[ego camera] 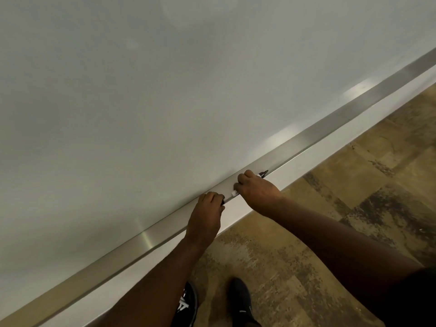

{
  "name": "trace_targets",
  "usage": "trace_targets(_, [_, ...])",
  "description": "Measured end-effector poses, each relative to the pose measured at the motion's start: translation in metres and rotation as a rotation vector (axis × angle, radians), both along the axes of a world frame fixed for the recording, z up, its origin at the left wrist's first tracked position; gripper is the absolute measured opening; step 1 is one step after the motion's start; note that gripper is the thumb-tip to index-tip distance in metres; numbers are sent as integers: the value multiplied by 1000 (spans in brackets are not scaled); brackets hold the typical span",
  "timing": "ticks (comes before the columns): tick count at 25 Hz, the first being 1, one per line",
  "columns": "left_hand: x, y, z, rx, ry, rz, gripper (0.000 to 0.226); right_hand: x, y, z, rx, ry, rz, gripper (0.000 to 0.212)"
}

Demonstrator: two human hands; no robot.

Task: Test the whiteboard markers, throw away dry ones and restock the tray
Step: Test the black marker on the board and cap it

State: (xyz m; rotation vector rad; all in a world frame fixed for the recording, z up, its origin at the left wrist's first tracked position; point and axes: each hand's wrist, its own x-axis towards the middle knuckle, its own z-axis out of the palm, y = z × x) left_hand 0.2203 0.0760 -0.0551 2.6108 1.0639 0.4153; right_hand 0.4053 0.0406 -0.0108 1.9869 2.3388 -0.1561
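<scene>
The board (141,102) fills the view from 9 to 12 o'clock, with the metal tray (330,119) running below it toward 2 o'clock. At centre, the left hand (206,215) curls over a dark marker (222,202) on the tray. Just right, the right hand (257,193) pinches a white-ended marker (234,193), its dark end (263,173) showing beyond the knuckles. Shoes (240,300) stand at 6 o'clock.

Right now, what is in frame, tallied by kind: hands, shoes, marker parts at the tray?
Hands: 2, left hand and right hand, both at the metal tray.
Shoes: 2, left shoe, right shoe.
Marker parts showing: 2, dark tip, white end.
Total: 6.
</scene>
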Motion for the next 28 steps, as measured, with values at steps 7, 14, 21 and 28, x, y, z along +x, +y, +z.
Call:
trace_targets(7, [-28, -3, 16, -22, -33, 55, 28, -5, -1, 22, 153, -3, 100, 21])
trace_targets(14, [-88, -21, 65, 7, -123, 160, 32, -61, -27, 53, 475, 189, 103, 19])
trace_targets(21, [-181, -44, 114, 118, -185, 270, 26, -153, -62, 108, 659, 492, -37, 27])
trace_targets(28, [-252, -45, 232, 514, -241, 223, 41, -224, -81, 204, 947, 1046, -32, 28])
